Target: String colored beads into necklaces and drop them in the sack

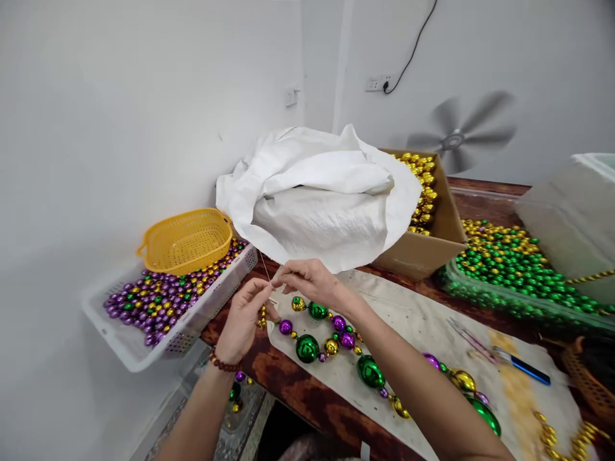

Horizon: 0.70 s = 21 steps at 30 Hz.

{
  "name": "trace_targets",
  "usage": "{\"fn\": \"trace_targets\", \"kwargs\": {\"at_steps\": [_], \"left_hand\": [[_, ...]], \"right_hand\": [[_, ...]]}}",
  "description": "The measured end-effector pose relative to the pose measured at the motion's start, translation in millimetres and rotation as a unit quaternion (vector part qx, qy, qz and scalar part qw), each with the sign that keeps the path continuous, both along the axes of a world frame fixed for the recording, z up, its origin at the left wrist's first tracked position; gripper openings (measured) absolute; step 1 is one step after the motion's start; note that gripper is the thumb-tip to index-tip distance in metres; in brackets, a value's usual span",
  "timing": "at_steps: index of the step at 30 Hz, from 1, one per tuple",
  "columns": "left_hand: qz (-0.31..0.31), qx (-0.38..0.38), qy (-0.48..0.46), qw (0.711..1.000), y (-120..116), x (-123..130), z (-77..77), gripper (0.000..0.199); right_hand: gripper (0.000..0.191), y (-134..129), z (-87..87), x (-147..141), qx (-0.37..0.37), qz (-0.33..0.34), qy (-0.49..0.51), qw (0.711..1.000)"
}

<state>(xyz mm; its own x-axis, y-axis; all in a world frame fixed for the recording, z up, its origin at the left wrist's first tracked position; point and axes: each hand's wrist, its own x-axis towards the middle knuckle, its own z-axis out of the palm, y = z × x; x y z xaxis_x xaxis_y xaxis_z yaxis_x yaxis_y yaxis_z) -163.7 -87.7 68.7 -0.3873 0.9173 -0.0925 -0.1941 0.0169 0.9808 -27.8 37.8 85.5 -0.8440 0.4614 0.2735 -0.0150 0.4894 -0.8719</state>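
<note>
My left hand (pixel 247 320), with a brown bead bracelet at its wrist, pinches a thin pale thread (pixel 265 266) near the table's left edge. Fingertips of my right hand (pixel 307 278) close on the same thread, almost touching the left ones. Small gold beads (pixel 262 317) hang beside my left fingers. Below and right of my hands, a string of large green, purple and gold beads (pixel 307 349) lies on a pale cloth (pixel 394 320); my right forearm hides part of it.
A white sack (pixel 327 218) stands behind my hands. At left, a white crate (pixel 120 358) of beads holds a yellow basket (pixel 187 240). Rightward are a cardboard box (pixel 408 253), a clear bin (pixel 519 304), scissors (pixel 471 339) and a blue-black tool (pixel 523 365).
</note>
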Motion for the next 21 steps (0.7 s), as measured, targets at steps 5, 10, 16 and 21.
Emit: {"fn": "trace_targets", "kwargs": {"at_steps": [5, 10, 16, 21], "left_hand": [[0.009, -0.005, -0.064, 0.998, -4, 15, -38.7, 0.036], [0.01, -0.039, -0.101, 0.994, -5, 18, -64.5, 0.042], [0.012, -0.106, -0.065, 0.992, -11, 21, -73.4, 0.042], [0.074, -0.162, -0.113, 0.978, -3, 22, -76.5, 0.034]], "right_hand": [[0.015, -8, -5.0, -10, -0.132, -0.011, 0.047, 0.99], [0.016, 7, -36.2, -24, -0.285, -0.09, 0.025, 0.954], [0.02, 13, -61.0, -34, -0.282, -0.178, -0.052, 0.941], [0.01, 19, -66.8, 32, -0.144, -0.285, -0.161, 0.934]]}}
